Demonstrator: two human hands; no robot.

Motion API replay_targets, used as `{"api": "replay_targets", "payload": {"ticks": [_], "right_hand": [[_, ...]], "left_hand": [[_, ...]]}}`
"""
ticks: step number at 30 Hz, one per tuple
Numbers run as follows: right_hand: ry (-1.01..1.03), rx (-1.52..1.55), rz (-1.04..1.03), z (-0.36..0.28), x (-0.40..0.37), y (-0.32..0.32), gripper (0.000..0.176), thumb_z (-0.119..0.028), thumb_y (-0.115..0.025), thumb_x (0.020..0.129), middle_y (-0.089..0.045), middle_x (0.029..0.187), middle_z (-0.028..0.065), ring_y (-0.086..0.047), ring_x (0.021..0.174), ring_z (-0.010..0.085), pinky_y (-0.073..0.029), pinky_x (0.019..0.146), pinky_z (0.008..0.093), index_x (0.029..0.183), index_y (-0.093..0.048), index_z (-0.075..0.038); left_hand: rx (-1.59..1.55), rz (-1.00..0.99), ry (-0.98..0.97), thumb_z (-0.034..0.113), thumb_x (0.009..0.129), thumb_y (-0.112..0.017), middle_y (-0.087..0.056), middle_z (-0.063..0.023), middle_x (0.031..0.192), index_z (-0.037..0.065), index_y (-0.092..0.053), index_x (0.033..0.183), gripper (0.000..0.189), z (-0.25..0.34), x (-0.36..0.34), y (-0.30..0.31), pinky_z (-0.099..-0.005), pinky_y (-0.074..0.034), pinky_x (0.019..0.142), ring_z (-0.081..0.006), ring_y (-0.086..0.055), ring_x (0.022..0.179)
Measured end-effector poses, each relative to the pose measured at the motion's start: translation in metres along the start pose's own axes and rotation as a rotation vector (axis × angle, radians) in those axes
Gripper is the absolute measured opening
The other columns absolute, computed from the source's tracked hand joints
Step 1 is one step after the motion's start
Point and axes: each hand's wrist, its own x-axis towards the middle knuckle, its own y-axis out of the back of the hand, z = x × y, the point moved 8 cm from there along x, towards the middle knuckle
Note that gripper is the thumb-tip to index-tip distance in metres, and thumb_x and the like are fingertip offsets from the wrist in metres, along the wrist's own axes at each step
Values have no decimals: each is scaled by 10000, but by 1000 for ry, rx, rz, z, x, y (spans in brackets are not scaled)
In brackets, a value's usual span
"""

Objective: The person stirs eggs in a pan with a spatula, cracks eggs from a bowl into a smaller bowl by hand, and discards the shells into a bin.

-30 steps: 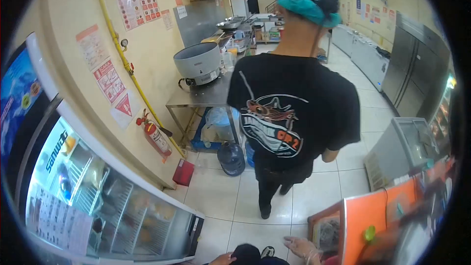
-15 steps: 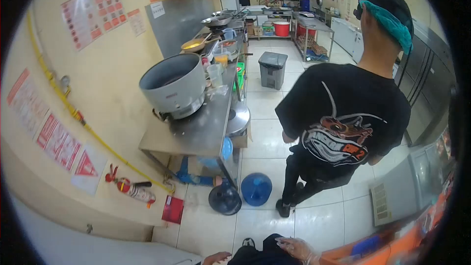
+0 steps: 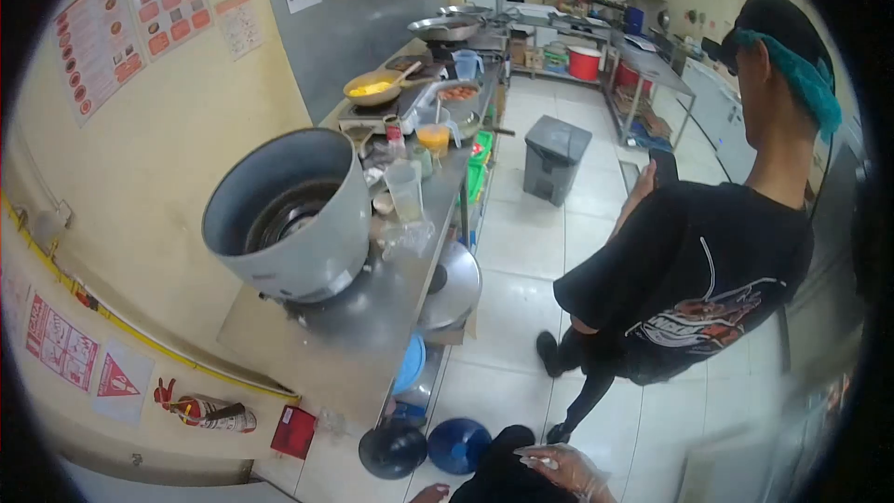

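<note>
My right hand (image 3: 562,469), in a clear plastic glove, is at the bottom edge in front of my dark-clothed leg (image 3: 503,470). Its fingers point left, loosely stretched, and nothing shows in them. Only a small part of my left hand (image 3: 431,494) enters the frame, left of the leg, and its grip is hidden. Ahead on the left, beyond the reach of both hands, a large grey rice cooker (image 3: 289,214) without a lid stands on the steel table (image 3: 372,317). Nearest to my hands on the floor are a black round vessel (image 3: 392,450) and a blue one (image 3: 458,445).
A person (image 3: 708,251) in a black shirt stands ahead on the right, holding a phone (image 3: 663,168). A grey bin (image 3: 556,158) stands in the aisle. A pan with yellow food (image 3: 374,88) and a clear jug (image 3: 405,191) are along the table. A fire extinguisher (image 3: 209,412) is at left.
My view has moved forward, so the rice cooker and table look closer. The person has shifted right in view, and their phone now shows. My hands stay low at the bottom edge.
</note>
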Motion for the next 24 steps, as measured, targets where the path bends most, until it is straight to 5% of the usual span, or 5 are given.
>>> {"api": "replay_targets", "payload": {"ticks": [5,7,11,16,24], "right_hand": [[126,22,40,48,132,66,261,-190,-645,914,-699,1133,50,-647,1018,246,-504,891,343,1170,-685,-156],[151,46,104,56,188,99,253,-178,-659,903,-702,1123,55,-652,1016,246,-506,889,340,1151,-692,-147],[220,116,238,49,308,191,273,-124,-688,879,-701,1080,120,-673,986,273,-515,868,358,1150,-673,-91],[108,268,329,84,529,309,275,-131,-660,906,-688,1123,147,-658,1051,253,-489,930,340,1163,-663,-35],[401,172,505,-52,948,512,358,-237,-609,943,-699,1087,134,-655,974,170,-500,859,296,1219,-634,-10]], "left_hand": [[-373,-123,-65,319,972,-514,-667,-62,998,34,-560,1260,407,49,155,41,-315,-486,805,-162,-612,880],[-432,-394,326,355,975,-510,-673,-94,1050,55,-560,1268,423,62,251,69,-355,-490,865,-227,-631,950],[-192,-178,177,353,967,-547,-676,-139,1116,68,-574,1255,406,121,473,186,-351,-482,912,-232,-639,1032],[-788,90,63,226,1006,-519,-681,-113,1097,8,-588,1207,304,136,700,261,-330,-486,911,-188,-640,1023],[-756,311,245,193,1002,-531,-688,-103,1060,6,-602,1178,267,207,800,411,-298,-477,916,-167,-640,1023]]}}
